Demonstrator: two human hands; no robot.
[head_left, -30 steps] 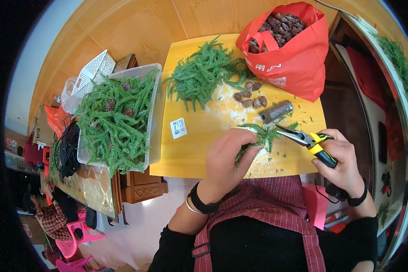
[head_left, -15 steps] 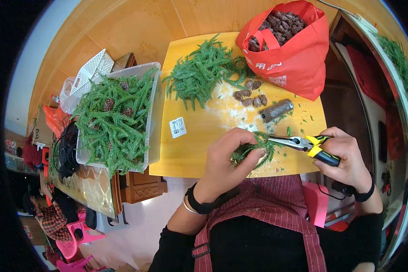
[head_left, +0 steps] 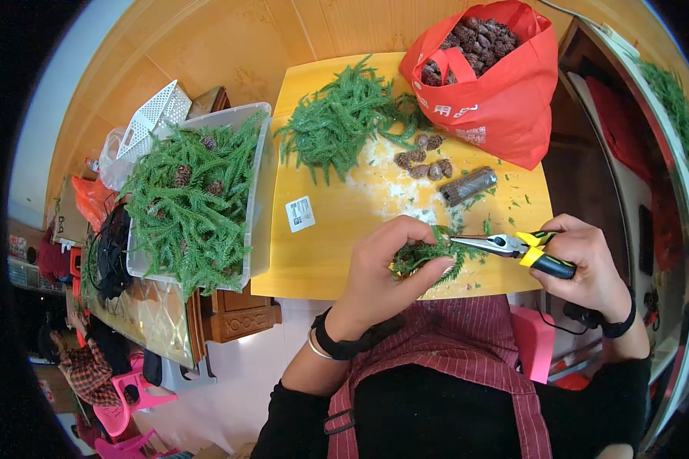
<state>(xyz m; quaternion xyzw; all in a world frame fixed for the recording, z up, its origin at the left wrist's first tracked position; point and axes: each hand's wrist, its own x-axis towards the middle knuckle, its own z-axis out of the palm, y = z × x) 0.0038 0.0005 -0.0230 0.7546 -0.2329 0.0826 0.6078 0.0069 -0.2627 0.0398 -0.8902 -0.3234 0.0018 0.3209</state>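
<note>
Near the front edge of the yellow table, my left hand (head_left: 398, 264) pinches a green artificial pine sprig (head_left: 453, 264) between thumb and fingers. My right hand (head_left: 582, 258) is wrapped round the black and yellow handles of long-nose pliers (head_left: 505, 244). The pliers' tips meet the sprig just beside my left thumb and fingertips; what lies between the jaws is too small to make out. Beyond my hands lie several loose pine cones (head_left: 419, 164) and a dark cylindrical roll (head_left: 468, 187). A heap of pine sprigs (head_left: 333, 118) rests at the far left of the table.
A red bag (head_left: 497, 107) of pine cones stands at the table's far right. To the left is a clear plastic bin (head_left: 259, 183) full of sprigs with cones. A white label (head_left: 300, 213) and green scraps lie on the yellow table (head_left: 314, 260). Another person (head_left: 92, 375) sits at far left.
The sprig has turned slightly in my left hand, its needles now pointing more downward. The pliers have shifted very little and stay at the sprig.
</note>
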